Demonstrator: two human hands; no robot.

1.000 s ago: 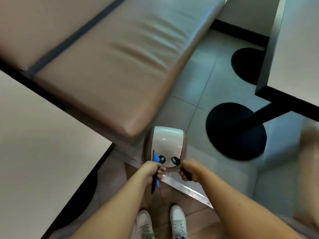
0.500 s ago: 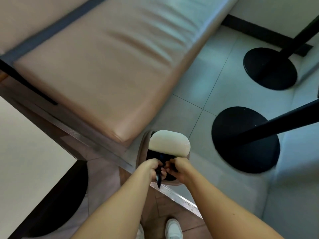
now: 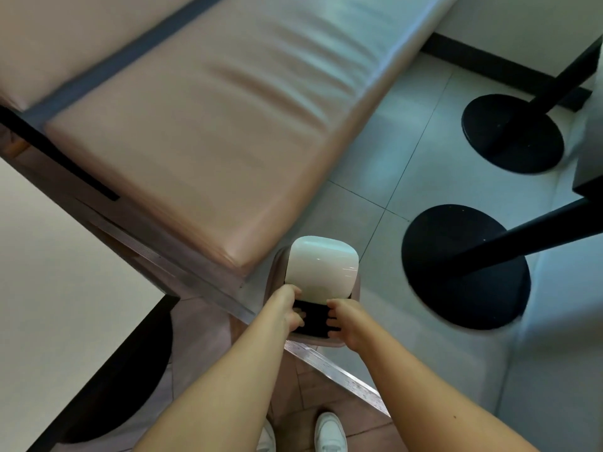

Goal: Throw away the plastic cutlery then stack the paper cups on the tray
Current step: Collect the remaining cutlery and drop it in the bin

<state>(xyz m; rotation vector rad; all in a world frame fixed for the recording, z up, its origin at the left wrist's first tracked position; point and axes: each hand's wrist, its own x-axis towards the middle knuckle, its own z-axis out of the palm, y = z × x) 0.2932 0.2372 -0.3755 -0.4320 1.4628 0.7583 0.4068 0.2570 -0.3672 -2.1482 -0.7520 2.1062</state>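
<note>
A small brown swing-lid bin (image 3: 326,342) stands on the floor at the end of the bench. Its cream lid (image 3: 321,269) is tipped back, showing the dark opening (image 3: 315,319). My left hand (image 3: 290,313) is at the opening's left edge and touches the lid's lower corner. My right hand (image 3: 346,324) is at the right edge. Both hands have their fingers spread over the opening and hold nothing. No plastic cutlery shows, and the paper cups and the tray are out of view.
A padded tan bench (image 3: 208,132) fills the upper left. A pale table (image 3: 55,282) is at my left. Two black round table bases (image 3: 463,269) (image 3: 512,132) stand on the tiled floor to the right. My white shoes (image 3: 329,432) are below.
One second ago each hand held dark cutlery, the left also a blue piece, over the shut lid. The lid has swung open, and now both hands are empty at the opening.
</note>
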